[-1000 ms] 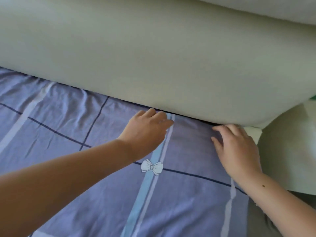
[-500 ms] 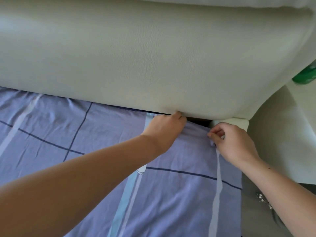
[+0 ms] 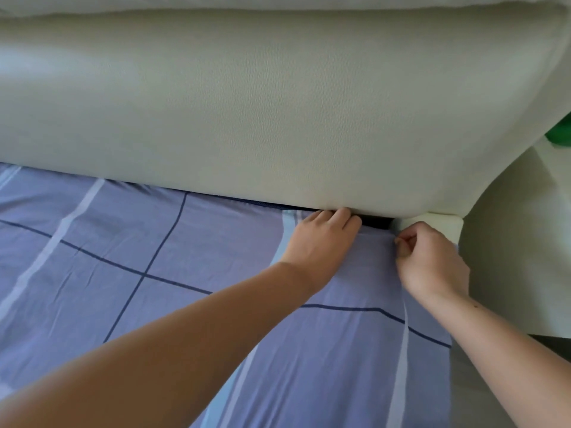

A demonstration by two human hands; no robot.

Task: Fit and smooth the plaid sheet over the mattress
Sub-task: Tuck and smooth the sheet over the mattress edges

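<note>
Your view looks down on the sheet [image 3: 154, 273], a lilac plaid with dark blue lines and pale stripes, lying over the mattress and running up to the headboard [image 3: 278, 112], a cream, padded, grained panel that fills the upper half. A dark gap shows under the headboard's lower edge near its right corner. Right of the headboard a pale wall [image 3: 519, 257] drops away, and a green object [image 3: 559, 132] peeks past the headboard's right edge; what it is cannot be told.

Your left hand [image 3: 321, 242] lies palm down on the sheet, fingers together and nearly straight, their tips pushed against the headboard's lower edge; it grips nothing. Your right hand [image 3: 432, 261], just right of it at the sheet's corner, is curled closed, thumb and fingers pinching the sheet's edge.

Compared with half a second ago, both hands sit at the same corner; the right fist is closed tighter on the cloth, and the sheet beside the headboard lies smoother.
</note>
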